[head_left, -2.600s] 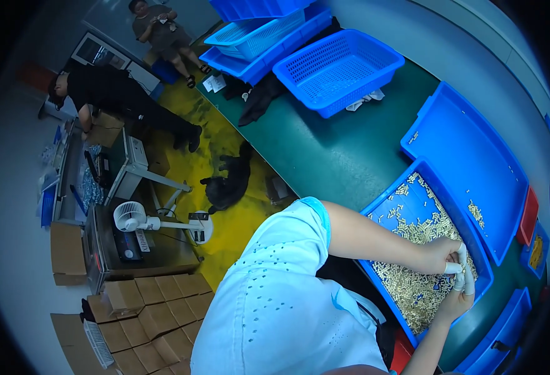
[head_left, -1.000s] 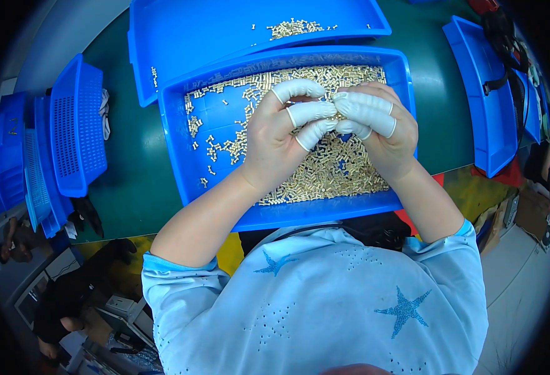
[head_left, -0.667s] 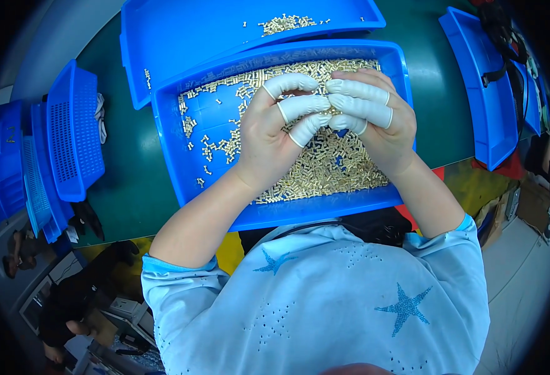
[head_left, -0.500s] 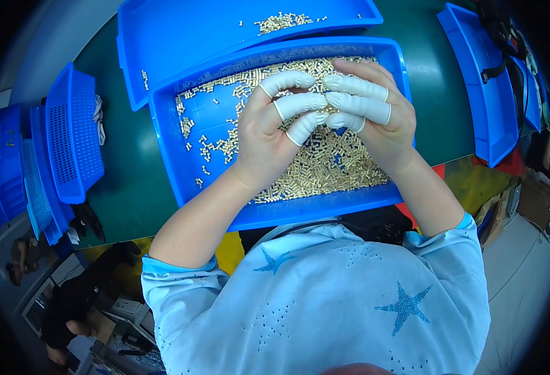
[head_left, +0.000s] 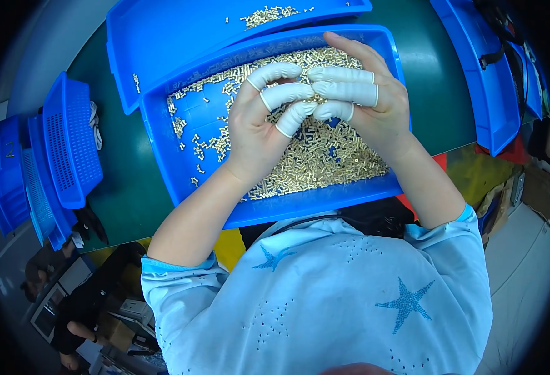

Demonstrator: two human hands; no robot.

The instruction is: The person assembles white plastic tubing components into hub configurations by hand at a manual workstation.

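My left hand (head_left: 255, 128) and my right hand (head_left: 380, 106) meet over a blue tray (head_left: 157, 140) of small brass-coloured, dumbbell-shaped metal pieces (head_left: 319, 156). White finger cots cover the thumb and two fingers of each hand. Between the touching fingertips a few brass pieces (head_left: 316, 98) show, pinched from both sides. How many are held is hidden by the fingers. One bare finger of my right hand stretches up toward the tray's far wall. Pieces lie thick under my hands and thinner at the tray's left, where blue bottom shows.
Behind stands a second blue tray (head_left: 162, 37) with a small heap of brass pieces (head_left: 269, 17). Perforated blue baskets (head_left: 69, 140) stand on edge at the left of the green table (head_left: 122, 194). More blue trays (head_left: 475, 81) stand at the right. People are at lower left.
The whole view has shifted slightly. My hands keep their fingertips together over the same tray, while the bare right finger has lifted and stretched farther from the others.
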